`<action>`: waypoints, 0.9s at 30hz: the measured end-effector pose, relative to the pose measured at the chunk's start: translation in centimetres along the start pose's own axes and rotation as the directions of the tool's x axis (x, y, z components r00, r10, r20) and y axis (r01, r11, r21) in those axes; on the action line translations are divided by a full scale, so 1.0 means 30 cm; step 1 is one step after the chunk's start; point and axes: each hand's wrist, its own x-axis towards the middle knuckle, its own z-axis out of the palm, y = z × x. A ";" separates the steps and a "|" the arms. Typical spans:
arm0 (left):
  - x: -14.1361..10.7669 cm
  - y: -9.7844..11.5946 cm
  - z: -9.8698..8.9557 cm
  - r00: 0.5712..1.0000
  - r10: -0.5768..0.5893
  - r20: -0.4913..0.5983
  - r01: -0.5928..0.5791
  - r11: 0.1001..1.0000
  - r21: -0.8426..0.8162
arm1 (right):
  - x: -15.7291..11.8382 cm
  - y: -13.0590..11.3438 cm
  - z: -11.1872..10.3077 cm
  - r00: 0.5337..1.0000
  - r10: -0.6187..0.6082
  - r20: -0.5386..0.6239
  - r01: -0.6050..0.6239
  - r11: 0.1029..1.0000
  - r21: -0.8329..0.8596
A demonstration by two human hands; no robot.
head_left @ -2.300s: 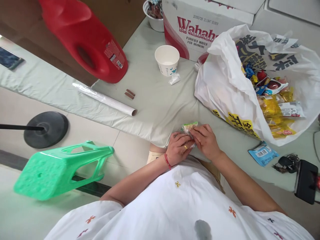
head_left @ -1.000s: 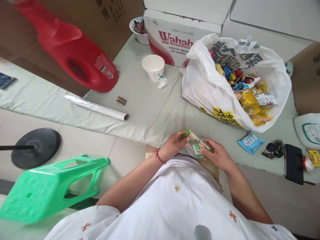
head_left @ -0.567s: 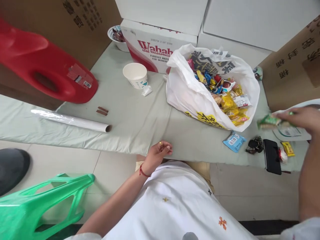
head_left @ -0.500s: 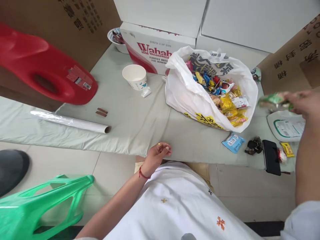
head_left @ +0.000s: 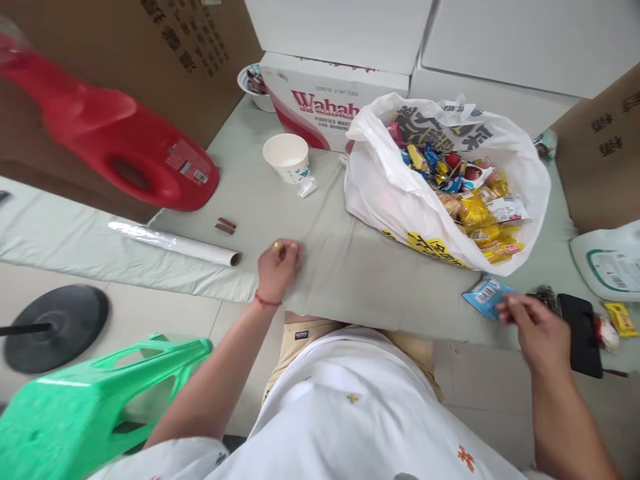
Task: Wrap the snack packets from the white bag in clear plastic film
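Observation:
My left hand, a ring on one finger and a red string at the wrist, rests on the cloth in a loose fist with nothing visible in it. Over on the right, my right hand has its thumb and fingers pinched at the right edge of a small blue packet. Part of that packet is hidden by the fingertips. Beyond it stands an open white plastic bag full of wrapped snacks. Dark keys and a black phone lie beside my right hand.
A paper cup, a white roll and a red jug are to the left. Boxes line the back. A white container and a yellow packet lie right. A green stool stands on the floor.
My right hand has come left and down to the blue packet; the green packet it held is no longer in it. My left hand has shifted left and farther onto the cloth. The view has turned slightly.

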 end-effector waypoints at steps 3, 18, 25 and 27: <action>0.187 0.004 -0.006 0.964 0.140 -0.224 -0.103 0.980 0.171 | -0.175 0.096 0.017 0.987 0.155 0.049 -0.159 0.984 0.086; 0.417 0.207 0.198 0.997 -0.081 0.000 0.077 0.947 -0.312 | -0.272 -0.006 0.082 0.992 0.065 0.104 -0.079 0.987 0.141; -0.132 0.164 0.187 0.888 -0.096 0.451 0.328 0.818 -0.472 | -0.280 -0.283 0.352 0.873 -0.051 0.485 -0.246 0.813 0.527; -0.262 0.146 0.198 0.800 -0.039 0.598 0.473 0.654 -0.590 | -0.291 -0.358 0.461 0.775 -0.113 0.622 -0.354 0.738 0.574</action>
